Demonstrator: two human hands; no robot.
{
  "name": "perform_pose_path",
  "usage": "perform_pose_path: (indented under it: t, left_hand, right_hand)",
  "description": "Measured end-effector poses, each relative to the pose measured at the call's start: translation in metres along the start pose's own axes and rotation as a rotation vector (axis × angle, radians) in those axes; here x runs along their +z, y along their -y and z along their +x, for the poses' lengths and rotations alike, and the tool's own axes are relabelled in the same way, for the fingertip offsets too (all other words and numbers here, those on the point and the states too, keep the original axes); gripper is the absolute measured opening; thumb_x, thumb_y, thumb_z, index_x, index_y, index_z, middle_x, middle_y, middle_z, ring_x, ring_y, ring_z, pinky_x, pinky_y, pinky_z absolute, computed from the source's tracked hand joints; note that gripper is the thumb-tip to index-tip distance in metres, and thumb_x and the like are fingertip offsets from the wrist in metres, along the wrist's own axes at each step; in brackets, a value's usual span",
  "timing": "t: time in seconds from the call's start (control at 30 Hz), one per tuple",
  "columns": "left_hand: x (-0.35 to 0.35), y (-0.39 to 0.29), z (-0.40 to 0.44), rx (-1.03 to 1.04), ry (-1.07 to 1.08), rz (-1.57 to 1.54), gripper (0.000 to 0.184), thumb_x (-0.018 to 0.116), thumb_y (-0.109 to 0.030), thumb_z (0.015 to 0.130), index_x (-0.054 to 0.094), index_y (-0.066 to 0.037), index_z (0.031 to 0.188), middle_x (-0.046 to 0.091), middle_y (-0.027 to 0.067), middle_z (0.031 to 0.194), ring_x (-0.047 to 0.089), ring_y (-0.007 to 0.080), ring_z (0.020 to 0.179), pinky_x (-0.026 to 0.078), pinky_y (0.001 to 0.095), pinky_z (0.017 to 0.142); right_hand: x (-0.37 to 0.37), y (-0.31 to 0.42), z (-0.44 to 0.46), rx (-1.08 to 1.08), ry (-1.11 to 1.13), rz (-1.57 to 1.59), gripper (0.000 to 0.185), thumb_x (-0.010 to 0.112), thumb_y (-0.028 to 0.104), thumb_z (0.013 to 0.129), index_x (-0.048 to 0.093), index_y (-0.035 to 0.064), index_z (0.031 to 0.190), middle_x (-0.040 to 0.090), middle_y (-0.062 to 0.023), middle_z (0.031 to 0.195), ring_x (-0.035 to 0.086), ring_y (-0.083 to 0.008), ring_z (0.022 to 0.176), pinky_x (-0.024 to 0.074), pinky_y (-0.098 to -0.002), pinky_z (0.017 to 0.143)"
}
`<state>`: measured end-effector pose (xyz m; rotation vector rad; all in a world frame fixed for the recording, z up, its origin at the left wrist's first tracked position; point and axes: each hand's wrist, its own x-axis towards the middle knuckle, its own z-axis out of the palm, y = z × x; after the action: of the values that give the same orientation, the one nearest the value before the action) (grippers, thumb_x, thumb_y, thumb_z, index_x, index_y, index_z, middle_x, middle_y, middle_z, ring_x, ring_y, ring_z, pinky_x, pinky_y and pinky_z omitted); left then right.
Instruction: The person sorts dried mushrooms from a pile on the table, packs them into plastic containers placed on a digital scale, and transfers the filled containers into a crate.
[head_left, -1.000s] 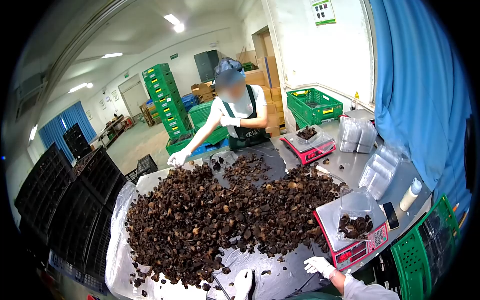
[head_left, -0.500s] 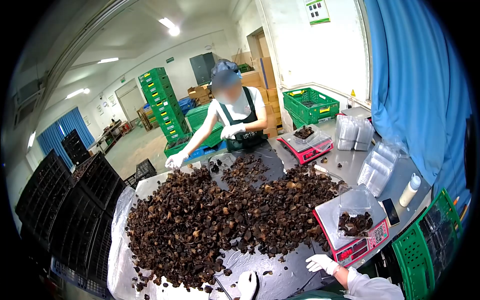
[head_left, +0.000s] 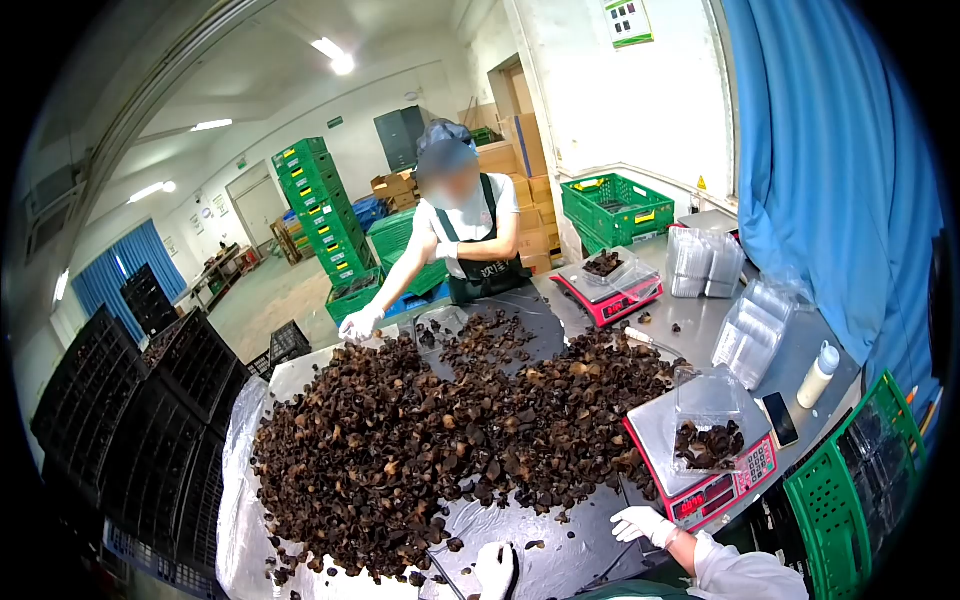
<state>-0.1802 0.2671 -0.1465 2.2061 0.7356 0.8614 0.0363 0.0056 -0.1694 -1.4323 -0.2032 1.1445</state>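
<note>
A wide heap of dark brown wood ear mushrooms (head_left: 400, 430) covers much of the table (head_left: 560, 555). My left hand (head_left: 494, 570), white-gloved, rests at the table's near edge below the heap; it is partly cut off and its finger pose is unclear. To its right, my right hand (head_left: 643, 525) lies gloved with fingers stretched apart, holding nothing, just in front of a red scale (head_left: 655, 425). On that scale sits an open clear plastic box (head_left: 708, 400) with some mushrooms (head_left: 710, 445) in it.
Across the table a co-worker (head_left: 470, 225) reaches a gloved hand (head_left: 360, 324) to the heap's far edge. A second red scale (head_left: 608, 295), stacked clear boxes (head_left: 750, 335), a phone (head_left: 780, 419) and a bottle (head_left: 818, 377) stand right. Black crates (head_left: 140, 430) line the left; a green crate (head_left: 850, 500) is right.
The co-worker's outstretched hand has shifted slightly right along the heap's far edge, and their other forearm is drawn across the body. My hands have stayed in place.
</note>
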Motion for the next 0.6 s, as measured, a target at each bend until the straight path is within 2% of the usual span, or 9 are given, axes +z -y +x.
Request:
perform_pose_path:
  t: [0.1,0.6]
  left_hand:
    - [0.015,0.036,-0.007,0.040,-0.011,0.040,0.009,0.064,-0.014,0.082,0.066,-0.006,0.084,0.063,0.0100,0.080,0.061,0.0261,0.074,0.048,0.0347,0.069]
    - [0.015,0.034,-0.007,0.041,0.002,0.088,0.009,0.065,-0.014,0.081,0.065,-0.006,0.083,0.062,0.0099,0.079,0.061,0.0260,0.074,0.048,0.0348,0.069]
  right_hand:
    - [-0.001,-0.001,0.001,0.001,-0.005,-0.009,0.033,0.043,0.026,0.098,0.059,0.0022,0.114,0.068,-0.0160,0.095,0.068,-0.0234,0.081,0.0561,-0.0319,0.072]
    - [0.002,0.002,-0.002,-0.008,-0.020,-0.005,0.032,0.044,0.026,0.098,0.060,0.0019,0.112,0.068,-0.0163,0.094,0.068,-0.0235,0.079,0.0563,-0.0319,0.070]
